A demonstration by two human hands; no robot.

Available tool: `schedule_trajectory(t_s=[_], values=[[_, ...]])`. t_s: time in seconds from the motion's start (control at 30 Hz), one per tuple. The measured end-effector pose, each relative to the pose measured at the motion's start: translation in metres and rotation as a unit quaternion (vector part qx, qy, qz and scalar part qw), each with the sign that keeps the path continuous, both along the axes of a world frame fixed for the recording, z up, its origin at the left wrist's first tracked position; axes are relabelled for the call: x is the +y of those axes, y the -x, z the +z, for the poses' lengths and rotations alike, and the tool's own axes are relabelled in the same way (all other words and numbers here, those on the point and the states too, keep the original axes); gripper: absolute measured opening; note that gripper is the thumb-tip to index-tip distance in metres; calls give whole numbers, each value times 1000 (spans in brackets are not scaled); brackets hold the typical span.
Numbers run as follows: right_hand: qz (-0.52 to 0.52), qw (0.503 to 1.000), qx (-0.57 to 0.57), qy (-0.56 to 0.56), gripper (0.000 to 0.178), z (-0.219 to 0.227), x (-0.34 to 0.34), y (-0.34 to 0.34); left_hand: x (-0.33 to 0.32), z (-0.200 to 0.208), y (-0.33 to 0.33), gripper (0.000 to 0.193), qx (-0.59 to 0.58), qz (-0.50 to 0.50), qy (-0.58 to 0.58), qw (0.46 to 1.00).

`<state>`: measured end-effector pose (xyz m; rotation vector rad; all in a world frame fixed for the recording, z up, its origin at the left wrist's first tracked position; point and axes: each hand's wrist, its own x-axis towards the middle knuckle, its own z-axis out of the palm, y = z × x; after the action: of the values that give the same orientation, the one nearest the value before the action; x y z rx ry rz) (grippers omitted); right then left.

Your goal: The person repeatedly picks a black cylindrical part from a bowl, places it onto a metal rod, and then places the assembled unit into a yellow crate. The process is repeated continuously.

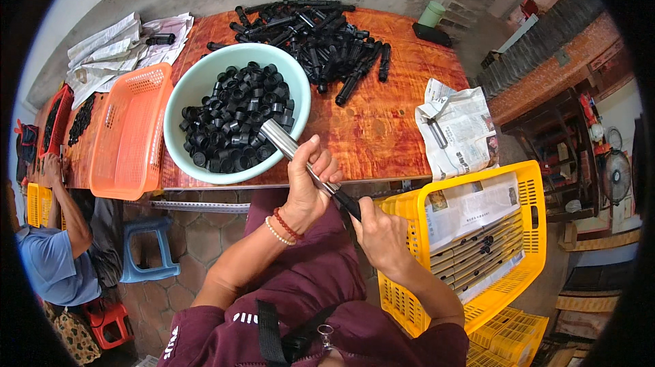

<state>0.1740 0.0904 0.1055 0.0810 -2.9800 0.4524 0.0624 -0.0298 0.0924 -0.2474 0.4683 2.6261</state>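
Observation:
In front of me I hold a silver metal tube with a black end [278,137] on a slant. My left hand [308,186], below a wrist with red and pale bead bracelets, is wrapped round its middle. My right hand [382,236] is closed on the black end, nearer my body. The tube's far end reaches over the rim of a pale green bowl [179,99]. Inside the bowl lie many short black plastic rings or caps [235,121]. Behind it, a heap of black tubular parts [321,43] is spread on the reddish wooden table [368,131].
An orange basket [128,138] stands left of the bowl. At my right, a yellow crate [535,196] holds newspaper and rows of slender rods. More newspaper [460,131] lies at the table's right corner. A blue stool [147,247] and another person [58,251] are at the left.

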Motion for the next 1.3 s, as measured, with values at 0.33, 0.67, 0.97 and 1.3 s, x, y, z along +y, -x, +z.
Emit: schedule_trajectory(t_s=[0.33, 0.67, 0.97, 1.3], values=[[89, 975, 73, 188, 65, 53, 20, 21, -21, 25, 20, 35, 13, 71, -108, 992], [149, 875, 377, 266, 74, 70, 4, 49, -30, 42, 21, 35, -17, 2, -281, 960], [151, 908, 310, 238, 69, 43, -26, 73, 11, 27, -16, 33, 0, -91, -128, 988], [-14, 890, 96, 446, 34, 14, 36, 58, 17, -3, 2, 35, -53, -68, -127, 988]])
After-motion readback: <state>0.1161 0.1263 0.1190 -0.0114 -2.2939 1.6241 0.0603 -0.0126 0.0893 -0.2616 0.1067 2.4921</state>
